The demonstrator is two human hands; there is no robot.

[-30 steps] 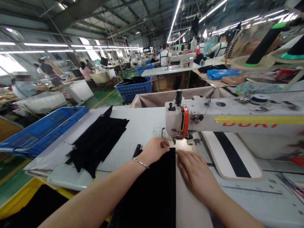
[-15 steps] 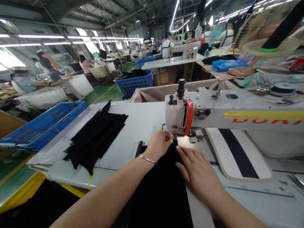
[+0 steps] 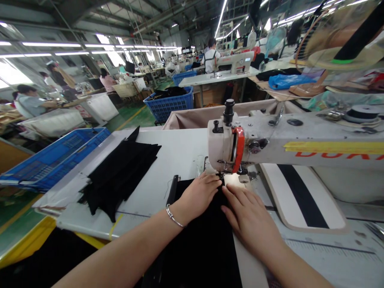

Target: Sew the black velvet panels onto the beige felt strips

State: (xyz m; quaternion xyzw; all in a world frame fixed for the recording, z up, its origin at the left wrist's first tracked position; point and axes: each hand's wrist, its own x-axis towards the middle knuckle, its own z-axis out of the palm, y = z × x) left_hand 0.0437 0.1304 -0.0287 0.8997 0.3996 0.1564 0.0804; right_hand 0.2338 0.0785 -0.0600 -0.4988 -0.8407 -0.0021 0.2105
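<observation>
A long piece of black fabric [image 3: 207, 248] runs from the front edge of the sewing table up to the needle area of a white sewing machine [image 3: 219, 150]. My left hand [image 3: 196, 196], with a silver bracelet at the wrist, lies on the fabric, its fingers stretched toward the presser foot. On the fabric's right edge rests my right hand [image 3: 250, 212], palm down, fingers extended and thumb apart. Both sets of fingertips are close to the needle, which is partly hidden. Left of my hands a stack of cut black fabric pieces [image 3: 120, 172] lies on the tabletop.
A pale rounded panel with a black stripe [image 3: 282, 192] lies under the machine arm. Blue crates stand at the left [image 3: 54, 160] and behind the table [image 3: 171, 105]. A black bar [image 3: 173, 190] sits beside the fabric. Several people work farther back.
My left hand has gone from a pinch beside the needle to lying flatter on the fabric, with its wrist shifted left and down. My right hand stays almost in place.
</observation>
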